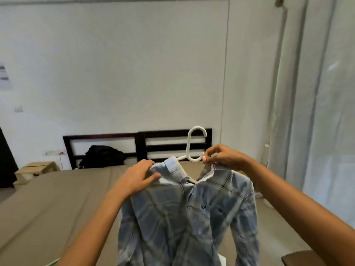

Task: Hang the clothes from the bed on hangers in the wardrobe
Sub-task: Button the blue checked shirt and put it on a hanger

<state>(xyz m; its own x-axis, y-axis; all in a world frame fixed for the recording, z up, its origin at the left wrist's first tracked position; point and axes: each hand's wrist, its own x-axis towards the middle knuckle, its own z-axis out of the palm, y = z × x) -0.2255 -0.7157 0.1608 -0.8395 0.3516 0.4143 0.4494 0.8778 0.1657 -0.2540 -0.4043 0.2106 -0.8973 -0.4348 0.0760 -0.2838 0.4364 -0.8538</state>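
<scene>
— Where is the plaid shirt (192,217)?

— Held up in the air in front of the person, over the bed (57,198), between the two hands. It is pale blue, front facing the camera, buttoned at the chest, with both sleeves hanging down. It sits on a white plastic hanger (189,144), whose hook stands up out of the open collar (172,167).

— And the left hand (138,179)?

— It is on the shirt's left shoulder. The fingers are only lightly bent over the top of the collar and the thumb lies below it, with cloth caught between them.

— The right hand (221,157)?

— Higher, at the other side of the collar, just beside the foot of the hook. Its fingers are curled in tight and the fingertips pinch the collar's edge. I cannot tell whether they also touch the hanger.

— What is around them?

— The bed has a plain brown sheet and a dark slatted headboard (103,135) at the far end. A black backpack (101,156) leans against the headboard. A cardboard box (38,167) stands on the floor to the left of the bed, and a pale curtain (322,121) hangs on the right.
</scene>
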